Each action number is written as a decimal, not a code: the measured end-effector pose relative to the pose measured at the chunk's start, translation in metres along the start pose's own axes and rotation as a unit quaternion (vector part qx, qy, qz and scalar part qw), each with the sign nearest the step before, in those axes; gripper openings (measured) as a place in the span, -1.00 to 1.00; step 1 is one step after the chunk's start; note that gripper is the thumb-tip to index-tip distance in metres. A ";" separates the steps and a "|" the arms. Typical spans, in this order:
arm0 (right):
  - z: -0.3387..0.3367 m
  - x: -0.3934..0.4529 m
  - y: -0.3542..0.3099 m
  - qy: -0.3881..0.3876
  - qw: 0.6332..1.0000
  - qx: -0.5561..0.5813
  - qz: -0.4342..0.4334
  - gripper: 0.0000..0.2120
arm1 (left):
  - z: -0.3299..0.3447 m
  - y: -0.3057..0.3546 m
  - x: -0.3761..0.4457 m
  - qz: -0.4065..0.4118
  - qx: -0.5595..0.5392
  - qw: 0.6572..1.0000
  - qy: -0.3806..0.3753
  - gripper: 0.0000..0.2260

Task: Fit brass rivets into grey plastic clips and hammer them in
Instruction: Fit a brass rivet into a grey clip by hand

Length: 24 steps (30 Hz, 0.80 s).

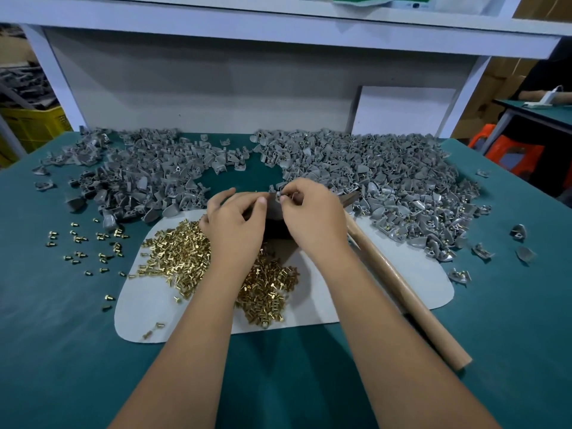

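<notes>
My right hand (pixel 312 212) pinches a small grey plastic clip (pixel 280 196) at its fingertips, above a dark block at the middle of the table. My left hand (pixel 235 221) sits close beside it with curled fingers, thumb pointing toward the clip; whether it holds a rivet is hidden. A heap of brass rivets (pixel 182 258) lies on a white mat (pixel 402 283) under my wrists. A wooden-handled hammer (pixel 402 292) lies on the mat to the right of my right forearm. Grey clips are piled at the left (pixel 139 174) and at the right (pixel 387 178).
Loose rivets (pixel 89 246) are scattered on the green table top (pixel 62 335) at the left. Single clips (pixel 520 233) lie at the far right. A white shelf frame (pixel 216 35) and grey back panel stand behind the piles. A yellow crate (pixel 31 125) is off the table, left.
</notes>
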State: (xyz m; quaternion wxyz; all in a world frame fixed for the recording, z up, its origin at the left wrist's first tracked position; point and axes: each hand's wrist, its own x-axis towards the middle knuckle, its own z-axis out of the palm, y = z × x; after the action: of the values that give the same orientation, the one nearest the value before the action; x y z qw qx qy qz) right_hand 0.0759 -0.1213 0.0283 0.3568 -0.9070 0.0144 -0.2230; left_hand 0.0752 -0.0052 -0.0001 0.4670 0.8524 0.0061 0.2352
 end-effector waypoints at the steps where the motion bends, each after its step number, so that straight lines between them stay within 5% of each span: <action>1: -0.007 0.010 -0.001 -0.002 1.000 -0.012 0.016 -0.91 | -0.001 0.000 0.000 -0.006 -0.007 1.000 -0.002 -0.82; 5: -0.041 0.054 -0.001 0.077 0.991 0.050 0.097 -0.56 | -0.002 0.003 -0.002 -0.016 -0.016 1.000 -0.009 -0.83; 8: -0.046 0.058 0.001 0.100 0.984 -0.051 0.137 -0.36 | -0.003 0.005 -0.003 -0.018 -0.022 1.000 -0.011 -0.83; 17: 0.024 -0.025 -0.022 0.072 0.992 -0.063 -0.077 -0.61 | -0.004 -0.002 0.001 0.033 -0.046 0.997 -0.056 -0.80; 24: 0.034 -0.047 -0.012 0.040 0.991 -0.067 -0.110 -0.69 | -0.014 -0.015 0.010 -0.020 -0.070 0.997 -0.030 -0.72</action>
State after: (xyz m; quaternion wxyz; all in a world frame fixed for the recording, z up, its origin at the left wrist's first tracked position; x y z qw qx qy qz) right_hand 0.0461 -0.0818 -0.0049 0.2676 -0.9154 -0.0565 -0.2955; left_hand 0.0816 0.0169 -0.0016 0.5299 0.8241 -0.0069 0.2003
